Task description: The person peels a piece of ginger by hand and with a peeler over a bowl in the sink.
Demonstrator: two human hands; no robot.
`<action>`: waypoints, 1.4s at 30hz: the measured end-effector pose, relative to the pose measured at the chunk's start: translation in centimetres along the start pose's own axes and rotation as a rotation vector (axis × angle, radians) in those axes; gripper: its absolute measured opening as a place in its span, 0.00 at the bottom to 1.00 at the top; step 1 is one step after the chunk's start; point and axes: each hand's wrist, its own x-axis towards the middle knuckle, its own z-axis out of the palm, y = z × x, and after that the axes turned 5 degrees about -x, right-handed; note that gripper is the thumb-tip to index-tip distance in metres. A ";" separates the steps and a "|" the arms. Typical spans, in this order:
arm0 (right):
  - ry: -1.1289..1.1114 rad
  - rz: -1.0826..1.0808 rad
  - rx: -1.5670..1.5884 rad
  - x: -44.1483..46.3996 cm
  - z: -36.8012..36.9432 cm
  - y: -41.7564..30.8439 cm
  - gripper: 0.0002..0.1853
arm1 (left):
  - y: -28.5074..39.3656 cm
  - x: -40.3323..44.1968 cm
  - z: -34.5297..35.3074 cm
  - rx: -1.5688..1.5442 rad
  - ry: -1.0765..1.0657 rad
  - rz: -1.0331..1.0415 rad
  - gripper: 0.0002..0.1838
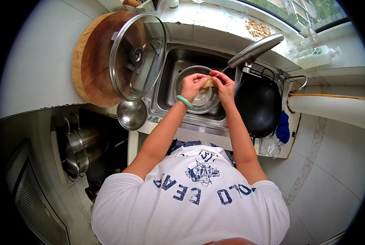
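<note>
A small pale yellowish piece [208, 83] is held between my two hands, above a round metal bowl [177, 94] in the sink [163, 90]. My left hand [193, 86], with a green bangle at its wrist, pinches the piece from the left. From the right, my right hand [223, 85] has its fingers closed at the piece's upper end. Something whitish, too unclear to name, lies inside the bowl. The faucet [254, 51] reaches over the sink just beyond my hands.
Left of the sink are a round wooden board [84, 61], a glass lid [114, 57] and a metal bowl [132, 114]. A black wok [259, 104] sits at the right. Glasses, brown pieces [257, 29] and a white bottle [316, 57] line the windowsill.
</note>
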 end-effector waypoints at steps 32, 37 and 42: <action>0.026 0.190 0.051 -0.5 0.8 -0.5 0.08 | -0.6 -1.1 0.4 0.472 0.040 0.468 0.13; 0.034 0.175 0.009 -0.2 0.7 1.0 0.11 | -0.5 -1.1 0.4 0.258 0.058 0.292 0.17; 0.031 0.155 -0.157 0.2 -0.3 3.8 0.11 | -1.2 -0.9 0.3 0.121 -0.018 0.241 0.15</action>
